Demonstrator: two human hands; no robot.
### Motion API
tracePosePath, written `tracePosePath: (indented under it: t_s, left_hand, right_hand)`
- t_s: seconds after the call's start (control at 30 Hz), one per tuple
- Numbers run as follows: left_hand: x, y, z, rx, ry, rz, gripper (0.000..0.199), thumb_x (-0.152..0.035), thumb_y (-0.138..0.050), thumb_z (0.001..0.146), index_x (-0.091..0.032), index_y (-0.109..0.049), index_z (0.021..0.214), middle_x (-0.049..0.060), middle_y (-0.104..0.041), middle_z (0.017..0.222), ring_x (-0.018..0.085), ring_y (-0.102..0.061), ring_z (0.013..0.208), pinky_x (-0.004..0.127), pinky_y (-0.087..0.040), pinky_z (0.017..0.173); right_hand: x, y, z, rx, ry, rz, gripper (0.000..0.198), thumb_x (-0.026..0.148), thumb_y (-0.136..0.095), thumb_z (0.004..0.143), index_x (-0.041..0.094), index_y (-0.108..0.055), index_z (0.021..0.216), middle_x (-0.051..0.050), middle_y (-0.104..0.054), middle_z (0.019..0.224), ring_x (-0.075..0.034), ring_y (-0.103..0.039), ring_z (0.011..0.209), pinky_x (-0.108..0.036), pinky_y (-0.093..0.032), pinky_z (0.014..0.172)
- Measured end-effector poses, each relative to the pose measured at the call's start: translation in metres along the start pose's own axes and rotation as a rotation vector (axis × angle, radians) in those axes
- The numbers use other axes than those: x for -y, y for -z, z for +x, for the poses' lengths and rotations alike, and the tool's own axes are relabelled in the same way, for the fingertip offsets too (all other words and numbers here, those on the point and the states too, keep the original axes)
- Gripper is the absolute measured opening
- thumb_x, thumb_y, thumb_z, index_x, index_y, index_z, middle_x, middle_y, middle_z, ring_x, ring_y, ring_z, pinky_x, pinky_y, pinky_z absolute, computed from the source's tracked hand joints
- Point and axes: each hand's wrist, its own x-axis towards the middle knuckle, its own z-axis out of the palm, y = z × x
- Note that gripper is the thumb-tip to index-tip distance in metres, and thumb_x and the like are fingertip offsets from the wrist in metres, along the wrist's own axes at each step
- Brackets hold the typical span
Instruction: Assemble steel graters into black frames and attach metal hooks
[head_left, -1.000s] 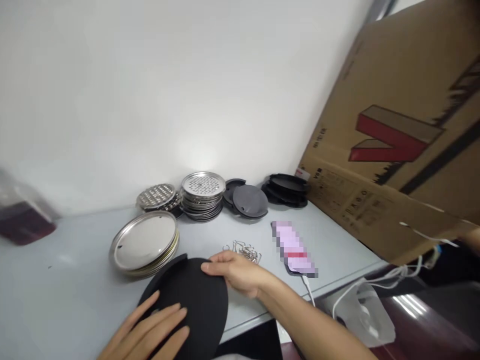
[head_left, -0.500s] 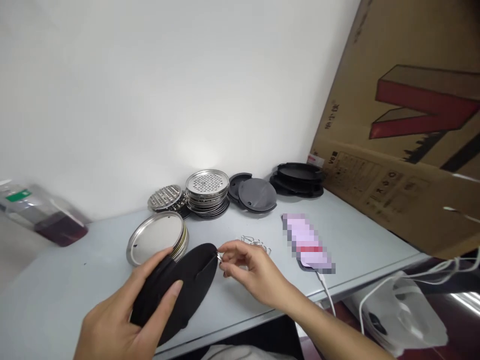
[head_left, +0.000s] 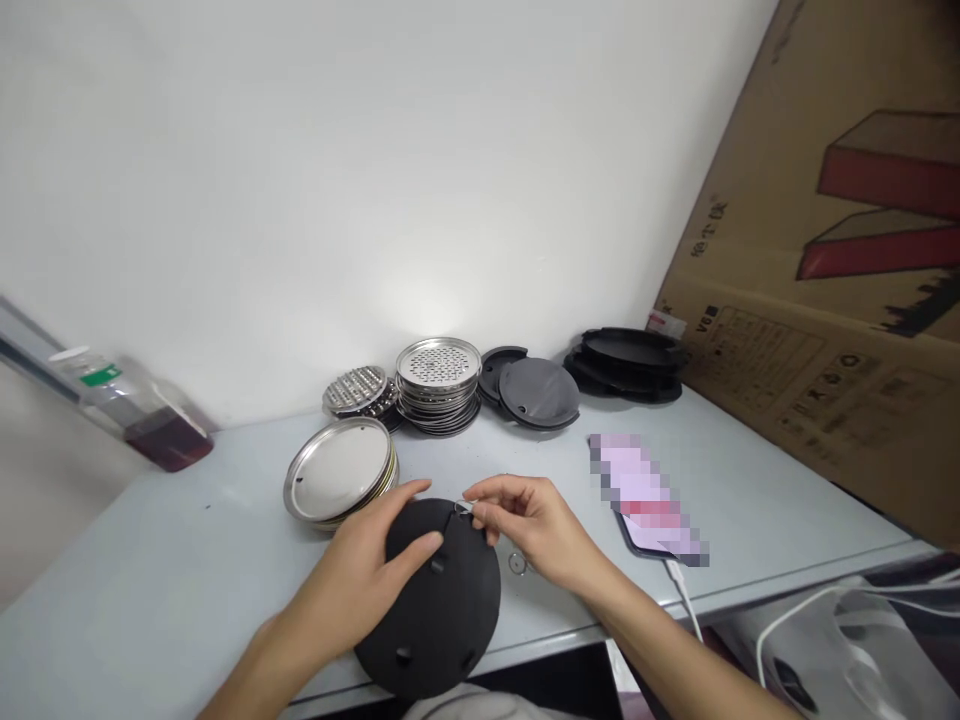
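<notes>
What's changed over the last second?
Black disc turned; dark spots now show on its face. Left hand went from lying across it to gripping its upper left. Right hand released its edge, now pinching a small metal piece at its top. Stacked metal discs and phone stayed put.

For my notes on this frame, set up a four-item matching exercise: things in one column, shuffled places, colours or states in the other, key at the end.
1. black disc
2. bottle
3. phone
4. cardboard box

A. connected to a white cable
B. brown, with red print
C. gripped by the left hand
D. contains dark red liquid

Pairs: 1-C; 2-D; 3-A; 4-B
</notes>
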Motion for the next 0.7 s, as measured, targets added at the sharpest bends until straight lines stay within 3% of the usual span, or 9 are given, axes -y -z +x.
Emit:
tracePosePath:
  t_s: [0.1,0.17,0.23,0.33,0.47,0.53,0.7]
  left_hand:
    - [-0.013,0.002,0.033,0.17,-0.177,0.112,0.038,-0.043,-0.054,0.089,-0.025,-0.065,0.121,0.005,-0.07,0.117,0.024,-0.063,0.107,0.033,-0.046,0.096]
    - [-0.015,-0.001,0.05,0.31,-0.241,0.078,0.031,-0.04,-0.051,0.091,-0.022,-0.071,0.106,0.003,-0.074,0.097,0.02,-0.066,0.088,0.028,-0.048,0.082]
    - [-0.01,-0.009,0.06,0.361,-0.284,0.024,0.031,-0.038,-0.048,0.093,-0.02,-0.072,0.094,0.002,-0.073,0.087,0.018,-0.064,0.081,0.025,-0.047,0.075]
    - [0.005,-0.022,0.063,0.338,-0.309,-0.045,0.032,-0.037,-0.045,0.094,-0.019,-0.071,0.088,0.003,-0.073,0.087,0.018,-0.063,0.082,0.025,-0.046,0.076]
    - [0.023,-0.027,0.052,0.344,-0.203,-0.169,0.028,-0.031,-0.063,0.081,-0.021,-0.069,0.106,0.003,-0.073,0.102,0.022,-0.064,0.097,0.028,-0.046,0.087]
    - [0.03,-0.024,0.047,0.35,-0.124,-0.258,0.038,-0.028,-0.068,0.075,-0.021,-0.068,0.113,0.004,-0.072,0.108,0.024,-0.063,0.104,0.031,-0.046,0.092]
    - [0.048,-0.025,0.04,0.277,-0.049,-0.444,0.041,-0.037,-0.07,0.077,-0.02,-0.07,0.114,0.008,-0.07,0.119,0.028,-0.061,0.114,0.038,-0.043,0.103]
  right_hand:
    - [-0.005,-0.003,0.009,0.013,0.027,-0.07,0.023,0.033,-0.064,0.086,0.015,-0.072,0.098,-0.002,-0.066,0.071,-0.011,-0.057,0.059,-0.024,-0.044,0.058]
    - [-0.007,-0.001,0.011,-0.011,0.098,-0.23,0.021,0.029,-0.06,0.089,0.017,-0.073,0.099,-0.003,-0.068,0.075,-0.014,-0.06,0.067,-0.025,-0.045,0.063]
    - [-0.006,0.002,0.011,-0.017,0.207,-0.456,0.021,0.023,-0.056,0.091,0.021,-0.075,0.1,-0.005,-0.07,0.085,-0.016,-0.063,0.079,-0.027,-0.046,0.072]
    - [-0.002,0.008,0.008,0.071,0.324,-0.754,0.03,0.014,-0.051,0.091,0.025,-0.073,0.107,-0.004,-0.069,0.09,-0.016,-0.063,0.082,-0.027,-0.046,0.076]
    - [-0.004,0.009,0.005,0.156,0.401,-0.985,0.033,0.011,-0.049,0.09,0.024,-0.069,0.112,-0.005,-0.066,0.09,-0.016,-0.063,0.082,-0.024,-0.046,0.073]
    - [-0.009,0.008,0.005,0.152,0.436,-1.067,0.029,0.012,-0.048,0.091,0.022,-0.068,0.109,-0.006,-0.065,0.093,-0.016,-0.063,0.084,-0.023,-0.047,0.074]
    - [-0.017,0.003,0.005,0.088,0.502,-1.355,0.023,0.015,-0.043,0.095,0.017,-0.062,0.109,-0.008,-0.063,0.092,-0.019,-0.06,0.082,-0.028,-0.047,0.074]
